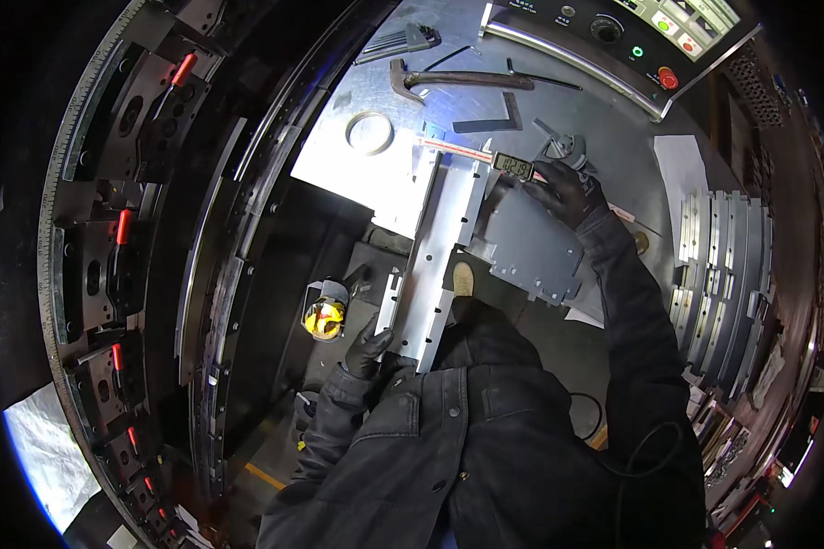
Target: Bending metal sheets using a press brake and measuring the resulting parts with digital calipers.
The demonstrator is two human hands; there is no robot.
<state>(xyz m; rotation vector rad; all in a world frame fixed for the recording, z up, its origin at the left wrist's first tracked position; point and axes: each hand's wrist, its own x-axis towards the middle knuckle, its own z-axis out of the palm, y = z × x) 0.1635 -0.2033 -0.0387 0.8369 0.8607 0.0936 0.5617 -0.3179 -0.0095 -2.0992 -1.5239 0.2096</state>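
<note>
A long bent sheet-metal part [444,252] juts off the steel workbench [485,110] toward me. My left hand [368,348], in a black glove, grips its near end. My right hand [566,190], also gloved, holds a digital caliper [499,163] whose jaws sit across the far end of the part. The caliper's small display faces up. A flat perforated metal plate [531,242] lies under my right wrist.
On the bench lie a hammer [458,80], hex keys [403,41], a tape ring [369,132] and a metal square [496,121]. A control panel with buttons [645,37] is at the back. Stacked metal parts [723,265] stand right. A yellow tape measure [325,316] sits below.
</note>
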